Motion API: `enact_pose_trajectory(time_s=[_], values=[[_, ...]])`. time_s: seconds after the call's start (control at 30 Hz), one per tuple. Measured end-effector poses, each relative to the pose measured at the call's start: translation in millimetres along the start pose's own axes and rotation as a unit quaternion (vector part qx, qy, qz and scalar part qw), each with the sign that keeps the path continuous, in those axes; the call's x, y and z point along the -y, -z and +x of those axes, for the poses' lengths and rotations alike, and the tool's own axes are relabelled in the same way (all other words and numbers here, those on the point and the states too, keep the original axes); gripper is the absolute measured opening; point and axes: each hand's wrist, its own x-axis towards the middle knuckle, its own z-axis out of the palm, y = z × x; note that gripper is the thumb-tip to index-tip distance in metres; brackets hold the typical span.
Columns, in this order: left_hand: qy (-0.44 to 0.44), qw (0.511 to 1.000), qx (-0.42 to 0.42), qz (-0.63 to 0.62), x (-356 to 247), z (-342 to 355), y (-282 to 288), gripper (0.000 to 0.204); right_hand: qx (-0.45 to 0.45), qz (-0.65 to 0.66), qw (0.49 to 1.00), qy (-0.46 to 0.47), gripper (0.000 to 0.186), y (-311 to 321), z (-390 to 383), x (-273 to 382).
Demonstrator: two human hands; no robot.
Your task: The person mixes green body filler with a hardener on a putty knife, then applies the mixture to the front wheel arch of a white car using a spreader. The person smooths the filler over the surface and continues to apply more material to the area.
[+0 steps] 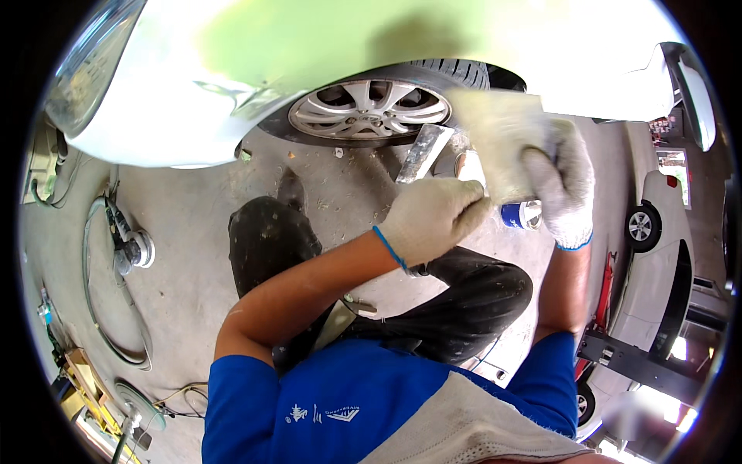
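In the head view, the right hand (568, 182) grasps a blurred, pale yellowish sheet (498, 135) to the right of the car wheel (371, 112); the left hand (431, 218) is curled near the sheet's lower edge, its grip impossible to tell.

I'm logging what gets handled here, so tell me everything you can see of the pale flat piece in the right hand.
The pale flat piece is cream-yellow and roughly four-sided, its upper part smeared by motion blur; its material can't be told. It is held up off the floor, a broad face toward the camera, right of the car wheel in the picture. The gloved right hand grips its right side, thumb over the face. The gloved left hand is by its lower left; contact is unclear.
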Motion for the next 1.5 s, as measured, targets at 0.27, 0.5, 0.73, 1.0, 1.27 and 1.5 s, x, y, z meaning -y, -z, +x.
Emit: enact_pose_trajectory(time_s=[0.27,0.5,0.73,1.0,1.27,1.5], values=[[-0.015,0.976,0.117,0.184,14,10,-5,0.019,-0.113,0.082,0.962,0.234,0.030,44,104,12],[-0.054,0.953,0.188,0.231,21,-11,-22,0.020,-0.252,0.212,0.943,0.050,0.047,29,118,20],[-0.052,0.949,0.175,0.258,18,-13,-25,0.022,-0.107,-0.179,0.913,0.351,0.035,35,152,5],[-0.066,0.934,0.216,0.276,26,-25,-35,0.019,0.045,-0.272,0.926,0.257,0.036,45,169,42],[-0.084,0.926,0.209,0.304,26,-27,-41,0.016,0.078,-0.280,0.920,0.263,0.036,38,168,47],[-0.079,0.920,0.210,0.320,28,-32,-46,0.017,0.117,-0.278,0.910,0.284,0.037,13,174,55]])
